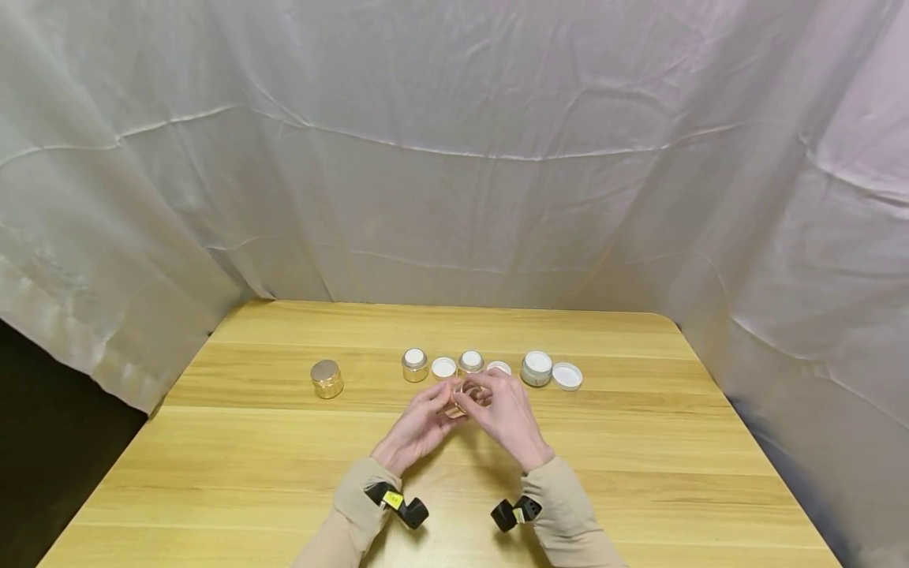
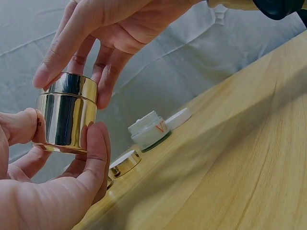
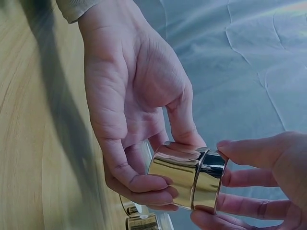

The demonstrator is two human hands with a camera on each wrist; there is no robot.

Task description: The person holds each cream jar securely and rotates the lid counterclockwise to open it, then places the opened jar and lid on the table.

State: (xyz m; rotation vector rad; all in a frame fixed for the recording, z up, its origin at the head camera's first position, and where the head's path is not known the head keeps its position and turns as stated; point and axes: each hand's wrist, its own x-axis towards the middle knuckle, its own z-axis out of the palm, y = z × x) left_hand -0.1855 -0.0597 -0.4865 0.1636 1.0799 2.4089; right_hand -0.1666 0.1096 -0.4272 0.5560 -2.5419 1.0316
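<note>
A shiny gold jar (image 2: 69,120) with its lid on is held between both hands above the table. The left hand (image 1: 422,430) grips the jar's body, thumb on one side and fingers on the other; the left wrist view shows this hand (image 2: 57,196) from below. From above, the right hand (image 1: 510,418) pinches the lid's rim with thumb and fingertips. In the right wrist view the jar (image 3: 180,175) lies sideways, its lid end at the right hand (image 3: 278,177) and its body in the left hand (image 3: 132,91).
On the wooden table (image 1: 284,465), a closed gold jar (image 1: 327,379) stands at the left. Behind the hands are two gold jars with white tops (image 1: 415,365), (image 1: 471,362), two upturned lids (image 1: 443,368), (image 1: 499,368), a greyish jar (image 1: 536,368) and a white lid (image 1: 567,376). Grey curtains (image 1: 454,197) surround the table.
</note>
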